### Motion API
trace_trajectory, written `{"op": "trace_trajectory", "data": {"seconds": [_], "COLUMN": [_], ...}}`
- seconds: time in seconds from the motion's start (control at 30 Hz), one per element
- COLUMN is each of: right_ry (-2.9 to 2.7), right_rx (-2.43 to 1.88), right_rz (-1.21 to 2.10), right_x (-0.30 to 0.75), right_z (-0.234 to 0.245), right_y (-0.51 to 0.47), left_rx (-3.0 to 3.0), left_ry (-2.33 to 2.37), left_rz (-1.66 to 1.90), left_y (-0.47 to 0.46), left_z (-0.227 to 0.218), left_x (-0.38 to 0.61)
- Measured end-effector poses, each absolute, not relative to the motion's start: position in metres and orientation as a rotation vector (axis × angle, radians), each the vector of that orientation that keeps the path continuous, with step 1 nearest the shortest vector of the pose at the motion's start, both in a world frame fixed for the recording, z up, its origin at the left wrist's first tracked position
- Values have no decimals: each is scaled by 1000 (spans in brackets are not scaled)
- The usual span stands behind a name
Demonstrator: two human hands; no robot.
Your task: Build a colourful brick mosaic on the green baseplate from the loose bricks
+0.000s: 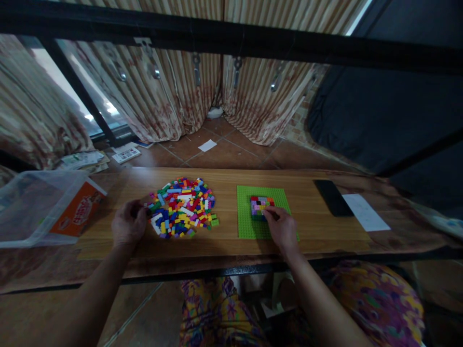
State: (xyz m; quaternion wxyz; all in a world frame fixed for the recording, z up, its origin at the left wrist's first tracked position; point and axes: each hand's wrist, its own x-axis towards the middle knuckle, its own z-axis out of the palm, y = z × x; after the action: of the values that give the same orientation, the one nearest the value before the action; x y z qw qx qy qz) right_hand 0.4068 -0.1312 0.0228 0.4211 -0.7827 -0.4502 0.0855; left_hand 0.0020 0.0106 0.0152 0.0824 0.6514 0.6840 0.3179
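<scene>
A pile of loose, many-coloured toy bricks (186,210) lies on the wooden board, left of the middle. At its left edge is my left hand (129,222), fingers curled in and touching the outermost bricks; whether a brick is between them is hidden. To the right lies a green studded baseplate (246,230), carrying a small, low block of mixed-colour bricks (257,205). My right hand (282,227) reaches over the plate's right side, thumb and forefinger pinched at the right front part of that block. What the pinch holds is too small to make out.
A clear plastic bin (29,207) with an orange label stands at the far left. Beyond the plate, on the right, lie a black phone (333,197) and a white sheet of paper (367,212). A dark metal bar (231,36) crosses above the table, with metal hooks hanging below.
</scene>
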Motion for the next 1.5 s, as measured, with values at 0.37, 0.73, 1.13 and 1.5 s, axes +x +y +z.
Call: {"op": "trace_trajectory", "data": {"seconds": [0.37, 0.73, 1.13, 1.5], "right_ry": [-1054, -1008, -1472, -1500], "right_rx": [-1954, -1872, -1936, -1922], "right_rz": [316, 172, -124, -122], "right_x": [410, 425, 426, 403], "right_z": [25, 20, -11, 10], "right_y": [-124, -149, -151, -142], "left_rx": [1907, 1893, 1926, 1926], "left_ry": [2063, 2092, 2080, 2072], "left_rz": [933, 910, 909, 947], "left_y": [11, 12, 14, 15], "left_z": [17, 19, 17, 13], "left_x": [3, 4, 0, -1]}}
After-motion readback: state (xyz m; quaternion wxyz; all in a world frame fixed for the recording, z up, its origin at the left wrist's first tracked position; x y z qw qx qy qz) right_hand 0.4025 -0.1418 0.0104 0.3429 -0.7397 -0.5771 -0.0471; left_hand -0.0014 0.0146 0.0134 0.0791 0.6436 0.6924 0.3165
